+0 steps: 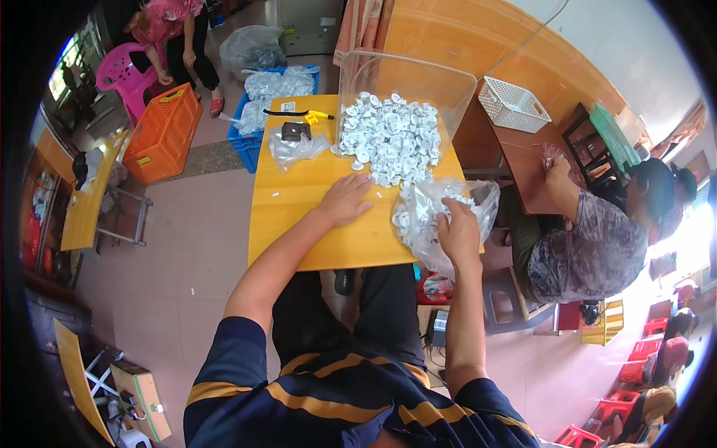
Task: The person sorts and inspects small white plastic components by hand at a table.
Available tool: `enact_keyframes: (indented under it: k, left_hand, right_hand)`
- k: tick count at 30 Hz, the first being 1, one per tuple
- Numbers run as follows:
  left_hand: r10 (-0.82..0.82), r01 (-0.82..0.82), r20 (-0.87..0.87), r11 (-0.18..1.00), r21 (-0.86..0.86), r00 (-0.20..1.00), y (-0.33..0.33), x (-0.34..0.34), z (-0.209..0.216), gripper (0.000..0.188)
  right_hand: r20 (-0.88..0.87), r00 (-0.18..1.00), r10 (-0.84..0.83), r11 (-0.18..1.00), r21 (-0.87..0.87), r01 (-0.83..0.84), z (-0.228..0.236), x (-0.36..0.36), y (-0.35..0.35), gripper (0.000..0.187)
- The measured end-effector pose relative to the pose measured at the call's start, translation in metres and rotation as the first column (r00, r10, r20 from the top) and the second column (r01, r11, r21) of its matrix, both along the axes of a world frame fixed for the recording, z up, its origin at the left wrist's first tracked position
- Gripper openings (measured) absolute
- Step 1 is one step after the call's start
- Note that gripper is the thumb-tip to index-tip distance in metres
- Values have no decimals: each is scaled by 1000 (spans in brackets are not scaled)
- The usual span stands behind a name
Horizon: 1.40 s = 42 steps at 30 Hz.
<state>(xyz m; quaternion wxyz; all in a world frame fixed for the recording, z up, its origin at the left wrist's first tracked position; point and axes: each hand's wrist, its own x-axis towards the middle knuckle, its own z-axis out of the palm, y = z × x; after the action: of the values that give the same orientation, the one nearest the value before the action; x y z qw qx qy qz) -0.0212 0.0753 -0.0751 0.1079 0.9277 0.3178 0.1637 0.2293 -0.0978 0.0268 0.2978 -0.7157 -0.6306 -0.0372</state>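
My left hand (345, 200) lies palm down on the yellow wooden table (287, 224), fingers stretched out. Just beyond its fingertips is the edge of a heap of small round white plastic parts (388, 134). The heap spills from a clear plastic bin (455, 82) lying with its open side toward me. To the right, a clear plastic bag (418, 250) with more of these white parts rests at the table's edge. My right hand (458, 230) is over the bag's mouth, thumb and fingers apart, with nothing visible gripped. Its fingertips partly overlap the bag and parts.
At the table's far left are a small dark box (296, 131) on a plastic bag and a yellow-and-black tool (310, 115). Blue crates (246, 153) and an orange crate (160, 142) stand beyond. Another person (590, 239) sits at a brown table on the right.
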Motion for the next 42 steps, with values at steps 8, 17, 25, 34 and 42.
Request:
enact_keyframes:
  k: [8,17,25,34,42]
  left_hand:
    - [43,-46,-74,998,-39,996,8,21,5,67]
    - [-24,16,-126,998,-63,992,17,16,7,62]
    - [127,-106,221,989,-103,967,15,18,18,64]
    - [3,-9,51,991,136,999,40,58,15,60]
    - [63,-78,93,984,163,994,52,29,20,46]
  right_hand:
    - [-289,888,359,927,226,-301,35,-89,2,22]
    - [-725,620,301,942,126,-310,-53,-127,27,42]
    - [-673,720,166,986,101,-133,-88,-112,73,58]
    - [-735,651,188,980,187,-72,-100,-135,63,57]
    - [-547,819,173,983,153,-106,-109,-132,68,58]
